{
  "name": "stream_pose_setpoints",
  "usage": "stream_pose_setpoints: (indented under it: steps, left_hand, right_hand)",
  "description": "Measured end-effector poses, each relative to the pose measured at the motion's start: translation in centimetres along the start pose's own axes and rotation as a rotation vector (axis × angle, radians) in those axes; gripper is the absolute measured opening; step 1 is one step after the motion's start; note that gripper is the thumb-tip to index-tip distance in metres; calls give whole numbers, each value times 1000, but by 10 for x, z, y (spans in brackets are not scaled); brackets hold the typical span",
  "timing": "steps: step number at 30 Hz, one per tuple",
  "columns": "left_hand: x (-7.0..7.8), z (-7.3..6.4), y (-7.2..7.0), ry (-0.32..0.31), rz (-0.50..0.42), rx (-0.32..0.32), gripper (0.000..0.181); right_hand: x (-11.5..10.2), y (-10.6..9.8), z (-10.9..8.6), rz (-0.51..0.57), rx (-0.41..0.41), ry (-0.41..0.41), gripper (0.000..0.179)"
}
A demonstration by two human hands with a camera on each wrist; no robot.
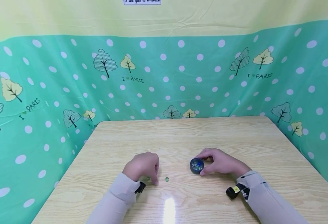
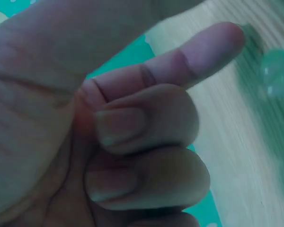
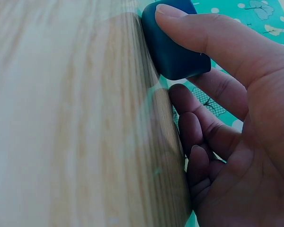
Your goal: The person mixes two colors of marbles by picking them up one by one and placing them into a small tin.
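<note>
My right hand [image 1: 221, 161] pinches a small round dark-blue bowl [image 1: 196, 172] between thumb and fingers on the wooden table. Inside it lie several glass marbles [image 1: 199, 164], one of them bright blue. The right wrist view shows the thumb against the smooth side of the bowl [image 3: 173, 47]. To the left, my left hand [image 1: 144, 166] reaches down to the tabletop, index finger [image 2: 213, 52] stretched out and the other fingers curled, with nothing seen in its grasp. A green marble [image 1: 167, 179] lies just right of its fingertips, and another green marble [image 1: 148, 178] is partly hidden beside the hand.
The light wooden table [image 1: 180, 133] spreads around both hands, with a bright glare spot near its front. A green dotted cloth [image 1: 164, 68] hangs behind it and along both sides. Each wrist wears a small black camera [image 1: 232, 193].
</note>
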State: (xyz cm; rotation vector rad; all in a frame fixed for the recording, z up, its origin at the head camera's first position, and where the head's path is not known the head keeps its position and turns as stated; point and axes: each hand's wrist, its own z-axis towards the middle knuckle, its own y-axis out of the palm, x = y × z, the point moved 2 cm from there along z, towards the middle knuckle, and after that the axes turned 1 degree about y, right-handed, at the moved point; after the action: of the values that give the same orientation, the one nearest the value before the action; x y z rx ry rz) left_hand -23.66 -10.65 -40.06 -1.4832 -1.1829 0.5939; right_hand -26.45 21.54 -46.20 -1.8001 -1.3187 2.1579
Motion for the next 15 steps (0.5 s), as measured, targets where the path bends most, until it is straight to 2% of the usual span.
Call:
stream_pose_setpoints:
  steps: [10, 12, 15]
  left_hand:
    - [-10, -3, -5, -153, 107, -8, 43]
    - [-12, -5, -7, -185, 95, -12, 42]
    - [-14, -10, -10, -229, 17, -33, 36]
  right_hand:
    - [1, 0, 0, 9, -3, 5, 53]
    - [1, 0, 0, 16, -3, 10, 53]
    - [1, 0, 0, 20, -4, 9, 53]
